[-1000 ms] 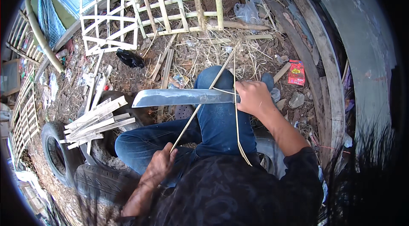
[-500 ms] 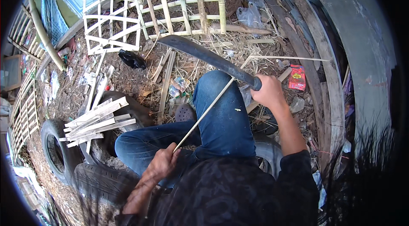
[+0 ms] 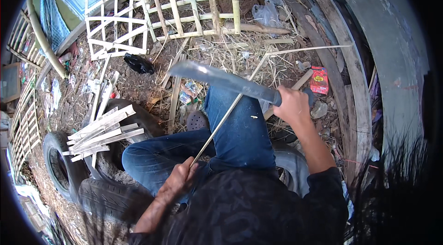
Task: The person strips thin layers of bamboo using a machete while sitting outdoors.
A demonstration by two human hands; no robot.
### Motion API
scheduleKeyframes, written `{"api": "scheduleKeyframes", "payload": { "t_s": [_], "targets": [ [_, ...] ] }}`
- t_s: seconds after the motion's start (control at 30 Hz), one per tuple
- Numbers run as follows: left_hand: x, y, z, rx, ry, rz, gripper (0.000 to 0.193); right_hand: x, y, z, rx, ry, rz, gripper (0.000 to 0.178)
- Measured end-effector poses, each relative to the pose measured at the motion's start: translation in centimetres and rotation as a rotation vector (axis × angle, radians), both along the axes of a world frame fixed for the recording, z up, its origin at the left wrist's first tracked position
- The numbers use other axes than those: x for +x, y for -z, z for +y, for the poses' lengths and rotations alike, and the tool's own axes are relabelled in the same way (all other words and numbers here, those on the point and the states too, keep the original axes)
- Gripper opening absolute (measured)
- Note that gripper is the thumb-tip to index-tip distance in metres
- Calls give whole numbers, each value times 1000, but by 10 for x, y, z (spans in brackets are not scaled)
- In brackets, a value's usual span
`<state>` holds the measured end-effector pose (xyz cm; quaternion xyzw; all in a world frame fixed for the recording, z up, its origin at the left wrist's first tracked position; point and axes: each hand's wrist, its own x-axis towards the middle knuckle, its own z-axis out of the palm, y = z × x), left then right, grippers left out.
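My right hand (image 3: 294,106) is closed round the handle of a machete (image 3: 226,81), whose broad blade points left across my raised knee. The blade crosses over a thin bamboo strip (image 3: 217,128). The lower end of that strip is gripped in my left hand (image 3: 181,175), close to my lap. From there the strip slants up past my knee and bends sharply, its far part (image 3: 309,49) reaching right. A small pale chip (image 3: 254,117) lies on my jeans.
At the left, cut bamboo slats (image 3: 101,129) are piled on old tyres (image 3: 64,166). Woven bamboo lattices (image 3: 184,7) stand at the back. Weathered planks (image 3: 357,74) run along the right, near a red packet (image 3: 319,80). Shavings and litter cover the ground.
The machete blade has tipped down and turned its flat side up, its tip lower than before. My right hand has shifted slightly right and down. My left hand keeps its hold.
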<state>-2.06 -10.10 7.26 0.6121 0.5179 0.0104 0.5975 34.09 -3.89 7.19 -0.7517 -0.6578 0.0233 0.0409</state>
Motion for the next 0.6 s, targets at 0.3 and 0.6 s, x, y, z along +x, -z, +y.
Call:
{"api": "scheduleKeyframes", "payload": {
  "t_s": [0.3,0.6],
  "targets": [
    [-3,13,3,81,-3,-72,28,10,-8,15,-22,50,-99,21],
    [1,10,14,28,10,-123,31,11,-3,15,-30,28,0,26]
  ]
}}
